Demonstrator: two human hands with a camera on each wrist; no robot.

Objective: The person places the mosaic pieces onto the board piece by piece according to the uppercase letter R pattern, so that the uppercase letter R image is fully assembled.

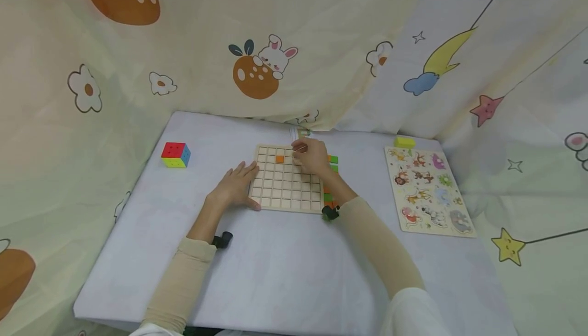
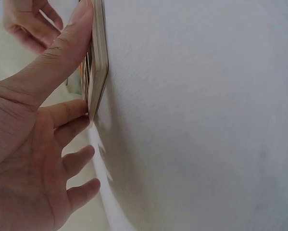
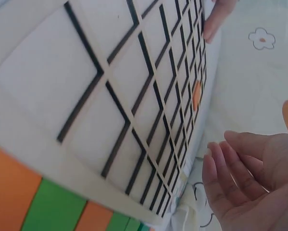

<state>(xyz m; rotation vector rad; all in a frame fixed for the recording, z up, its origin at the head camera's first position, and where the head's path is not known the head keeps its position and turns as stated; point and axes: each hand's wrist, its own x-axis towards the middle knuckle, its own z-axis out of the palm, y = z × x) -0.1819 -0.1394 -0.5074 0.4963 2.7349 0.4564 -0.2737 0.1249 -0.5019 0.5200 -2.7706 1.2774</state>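
A wooden grid board with rows of square cells lies on the table; one orange square tile sits in a cell near its far edge. My left hand touches the board's left side with extended fingers, its thumb at the near-left corner. In the left wrist view that thumb presses along the board's edge. My right hand hovers over the far right part of the board, fingers loosely bent. The right wrist view shows nothing between its fingers. Orange and green tiles line the board's right side, partly hidden by my forearm.
A puzzle cube stands to the left. On the right lies an animal picture board, with a yellow block behind it. A small printed card is beyond the grid board. Patterned cloth hangs behind the table.
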